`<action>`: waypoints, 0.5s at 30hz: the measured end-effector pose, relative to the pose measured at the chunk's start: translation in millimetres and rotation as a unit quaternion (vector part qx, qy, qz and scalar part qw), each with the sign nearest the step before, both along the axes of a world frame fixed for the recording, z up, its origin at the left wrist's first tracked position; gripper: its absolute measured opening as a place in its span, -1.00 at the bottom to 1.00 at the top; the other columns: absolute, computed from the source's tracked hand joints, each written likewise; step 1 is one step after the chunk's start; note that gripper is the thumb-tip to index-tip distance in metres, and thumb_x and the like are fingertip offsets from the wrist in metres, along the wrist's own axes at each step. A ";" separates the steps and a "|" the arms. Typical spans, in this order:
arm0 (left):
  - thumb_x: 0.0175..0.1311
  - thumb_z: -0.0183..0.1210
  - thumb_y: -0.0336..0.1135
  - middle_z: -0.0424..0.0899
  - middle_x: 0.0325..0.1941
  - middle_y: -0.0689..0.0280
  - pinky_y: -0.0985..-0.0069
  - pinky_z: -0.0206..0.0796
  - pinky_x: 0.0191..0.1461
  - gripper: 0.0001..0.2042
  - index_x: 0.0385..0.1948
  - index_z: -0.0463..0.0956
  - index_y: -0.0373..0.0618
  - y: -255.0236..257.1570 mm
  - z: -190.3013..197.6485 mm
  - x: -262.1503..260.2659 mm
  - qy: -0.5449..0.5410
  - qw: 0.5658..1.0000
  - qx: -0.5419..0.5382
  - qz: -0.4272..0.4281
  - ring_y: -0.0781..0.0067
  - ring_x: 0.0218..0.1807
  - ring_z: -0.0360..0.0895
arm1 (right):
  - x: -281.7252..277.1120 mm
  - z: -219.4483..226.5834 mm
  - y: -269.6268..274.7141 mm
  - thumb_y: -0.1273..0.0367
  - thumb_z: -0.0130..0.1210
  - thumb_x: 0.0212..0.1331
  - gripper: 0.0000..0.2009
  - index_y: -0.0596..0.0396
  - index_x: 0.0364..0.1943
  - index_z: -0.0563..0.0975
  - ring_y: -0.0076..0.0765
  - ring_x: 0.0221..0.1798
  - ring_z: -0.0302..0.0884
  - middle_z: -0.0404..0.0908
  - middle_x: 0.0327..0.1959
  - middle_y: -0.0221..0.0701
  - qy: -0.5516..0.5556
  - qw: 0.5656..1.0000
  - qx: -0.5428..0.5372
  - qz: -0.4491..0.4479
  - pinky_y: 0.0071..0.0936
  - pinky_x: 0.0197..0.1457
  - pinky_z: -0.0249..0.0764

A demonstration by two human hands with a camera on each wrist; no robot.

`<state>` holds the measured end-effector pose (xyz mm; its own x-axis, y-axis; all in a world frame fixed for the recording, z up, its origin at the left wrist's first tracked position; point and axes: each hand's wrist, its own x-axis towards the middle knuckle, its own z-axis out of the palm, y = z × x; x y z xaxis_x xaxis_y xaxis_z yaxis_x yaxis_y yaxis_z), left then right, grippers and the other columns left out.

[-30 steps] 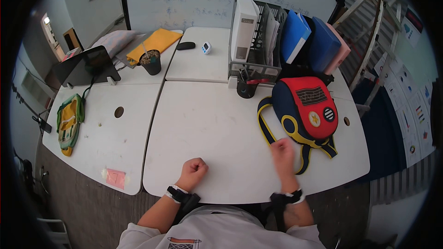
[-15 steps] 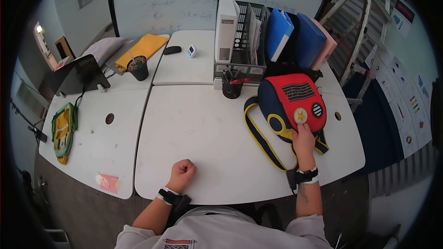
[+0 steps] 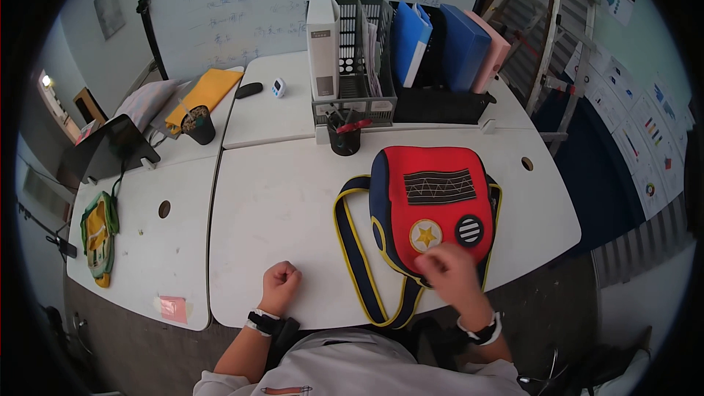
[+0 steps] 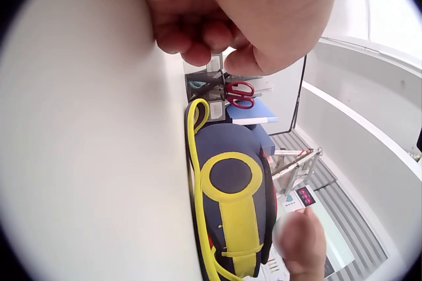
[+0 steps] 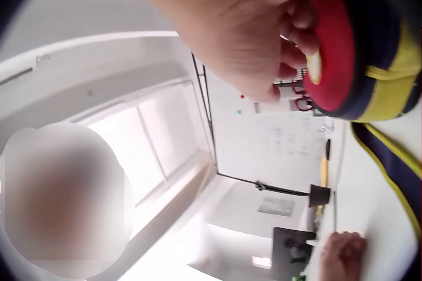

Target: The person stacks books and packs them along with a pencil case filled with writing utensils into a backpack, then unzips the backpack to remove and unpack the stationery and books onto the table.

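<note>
A red and navy backpack (image 3: pixel 440 165) with yellow trim lies on the table, its star badge (image 3: pixel 425 235) and striped badge (image 3: pixel 469 230) facing up. Over its lower front is my right hand (image 3: pixel 453 275), fingers bent; the right wrist view shows the fingers (image 5: pixel 300 30) close against the red face, and contact is unclear. Nothing is visibly gripped there. My left hand (image 3: pixel 280 287) rests loosely curled on the table, left of the bag's strap (image 3: pixel 357 257), holding nothing. The left wrist view shows the bag's navy side (image 4: pixel 231 139) beyond the curled left fingers (image 4: pixel 196 54).
Behind the bag stand a pen cup (image 3: pixel 345 141), a file rack (image 3: pixel 381 111) and blue folders (image 3: pixel 463 48). To the left are a plant pot (image 3: pixel 198 126), a dark screen (image 3: pixel 121 148), a green and yellow bag (image 3: pixel 99 238) and a pink note (image 3: pixel 174 309).
The backpack has moved left and nearer the body, and has turned straighter. My right hand went to its lower edge, then left with it. The left hand stays curled on the table.
</note>
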<state>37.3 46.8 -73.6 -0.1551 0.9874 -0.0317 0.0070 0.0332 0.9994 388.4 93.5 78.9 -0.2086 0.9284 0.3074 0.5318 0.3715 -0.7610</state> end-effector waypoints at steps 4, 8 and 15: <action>0.23 0.11 -0.58 0.42 -0.55 0.49 0.63 0.19 -0.38 -0.78 -0.62 0.34 -0.14 1.1 5.1 4.0 0.016 1.000 -0.022 -0.004 0.70 -0.47 0.30 | 72.4 -6.2 57.2 0.63 -0.01 0.21 -0.68 0.16 0.06 0.48 -0.18 0.02 0.54 0.53 -0.03 -0.16 -0.026 0.966 0.171 -0.192 -0.37 0.05 0.47; 0.24 0.10 -0.58 0.47 -0.53 0.44 0.61 0.27 -0.32 -0.80 -0.59 0.36 -0.14 4.3 13.9 24.2 0.015 0.999 -0.006 -0.035 0.66 -0.43 0.37 | 126.3 -49.2 108.1 0.59 -0.03 0.23 -0.67 0.19 0.09 0.47 -0.30 0.10 0.51 0.55 0.04 -0.28 0.221 0.964 -0.083 -0.120 -0.39 0.14 0.44; 0.20 0.19 -0.55 0.49 -0.57 0.37 0.55 0.29 -0.31 -0.80 -0.61 0.41 -0.19 12.1 70.6 74.9 0.096 0.979 0.063 -0.168 0.56 -0.46 0.41 | 159.6 -40.9 72.6 0.43 0.08 0.27 -0.88 0.15 -0.19 0.55 -0.07 -0.19 0.63 0.62 -0.31 -0.16 -0.211 0.961 0.054 -0.173 -0.21 -0.14 0.50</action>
